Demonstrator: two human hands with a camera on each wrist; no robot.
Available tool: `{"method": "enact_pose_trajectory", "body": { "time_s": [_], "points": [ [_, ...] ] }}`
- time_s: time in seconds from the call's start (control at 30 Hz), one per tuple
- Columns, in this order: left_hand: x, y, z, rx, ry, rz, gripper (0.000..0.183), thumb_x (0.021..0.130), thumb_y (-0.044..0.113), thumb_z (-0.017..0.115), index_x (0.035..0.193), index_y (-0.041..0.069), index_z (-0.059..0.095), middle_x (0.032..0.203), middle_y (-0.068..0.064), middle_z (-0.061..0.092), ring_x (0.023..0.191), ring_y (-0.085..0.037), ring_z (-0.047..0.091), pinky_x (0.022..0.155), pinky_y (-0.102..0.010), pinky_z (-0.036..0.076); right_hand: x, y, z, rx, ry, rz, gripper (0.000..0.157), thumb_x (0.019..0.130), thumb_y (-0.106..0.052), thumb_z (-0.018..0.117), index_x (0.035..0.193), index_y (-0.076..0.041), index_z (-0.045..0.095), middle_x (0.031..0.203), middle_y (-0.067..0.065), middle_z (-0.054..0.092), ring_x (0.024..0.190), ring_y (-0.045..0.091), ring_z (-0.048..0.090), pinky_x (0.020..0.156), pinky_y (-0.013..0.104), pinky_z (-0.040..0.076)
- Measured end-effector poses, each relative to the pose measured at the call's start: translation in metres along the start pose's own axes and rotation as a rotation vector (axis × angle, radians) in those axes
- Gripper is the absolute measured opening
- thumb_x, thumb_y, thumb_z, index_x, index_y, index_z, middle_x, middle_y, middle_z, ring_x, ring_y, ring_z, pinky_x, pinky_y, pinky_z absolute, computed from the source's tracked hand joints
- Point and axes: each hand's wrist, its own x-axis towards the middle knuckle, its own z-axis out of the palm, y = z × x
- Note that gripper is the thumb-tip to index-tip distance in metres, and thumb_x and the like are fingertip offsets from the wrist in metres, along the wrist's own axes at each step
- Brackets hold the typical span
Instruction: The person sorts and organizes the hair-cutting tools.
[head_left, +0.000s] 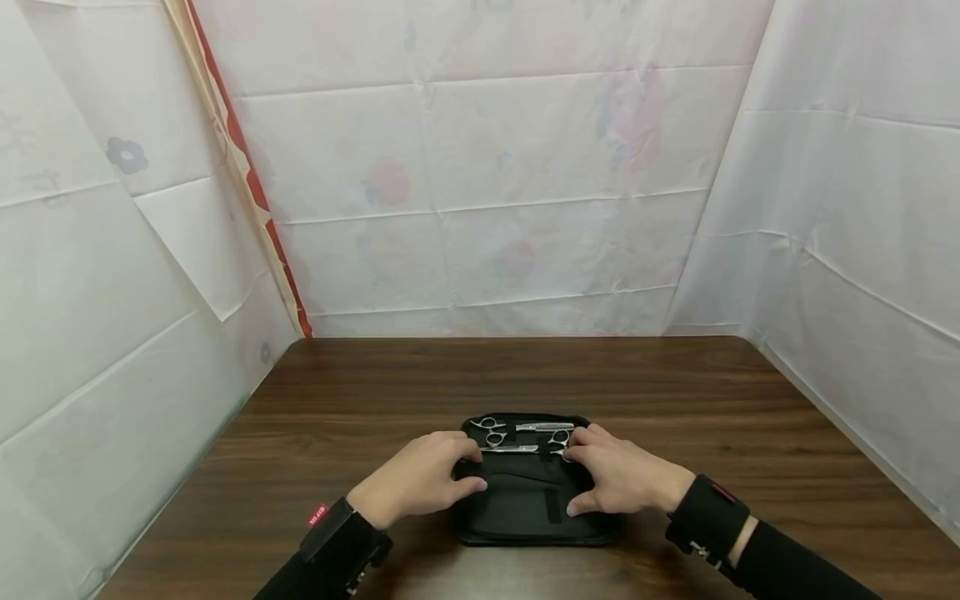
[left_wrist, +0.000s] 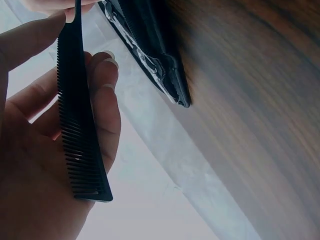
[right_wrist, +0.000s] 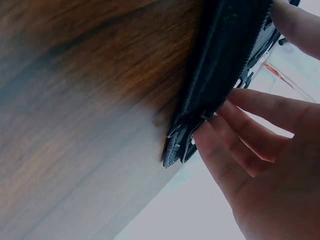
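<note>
A black zip case [head_left: 517, 525] lies opened on the table, with two pairs of silver scissors [head_left: 510, 448] across its far half. My left hand [head_left: 420, 475] is at the case's left side, thumb and fingers apart in the head view. The left wrist view shows a black comb [left_wrist: 80, 110] lying along that hand's fingers, its upper end held by the thumb. In the head view the comb cannot be made out against the dark case. My right hand [head_left: 618, 471] rests at the right side, fingertips touching the zipped edge [right_wrist: 220, 100] near scissor handles [head_left: 561, 437].
The dark wooden table [head_left: 337, 400] extends around the case. White patterned sheeting [head_left: 487, 208] hangs behind it and along both sides. A red and cream strip [head_left: 247, 167] runs down the left corner. Both wrists wear black bands [head_left: 705, 517].
</note>
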Motion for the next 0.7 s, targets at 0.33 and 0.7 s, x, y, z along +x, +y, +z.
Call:
{"method": "enact_pose_trajectory", "body": {
  "time_s": [0.33,0.7],
  "points": [
    [-0.007,-0.002,-0.004,-0.034,-0.034,-0.026,0.026,0.093,0.030,0.076,0.110,0.009,0.073,0.103,0.002,0.068,0.096,-0.014,0.063,0.082,-0.036,0.054,0.002,-0.002,0.001,-0.014,-0.008,0.027,0.067,0.080,-0.050,0.084,0.124,-0.002,0.069,0.120,0.001,0.055,0.105,0.018,0.048,0.078,0.036,0.050],
    [-0.012,-0.006,-0.005,-0.018,-0.048,-0.038,0.024,0.091,0.029,0.079,0.107,0.011,0.074,0.101,0.005,0.067,0.086,-0.008,0.056,0.077,-0.033,0.052,0.002,-0.004,-0.001,-0.016,-0.014,0.037,0.068,0.080,-0.048,0.085,0.126,-0.001,0.068,0.120,0.002,0.055,0.104,0.018,0.047,0.077,0.036,0.050]
  ]
}}
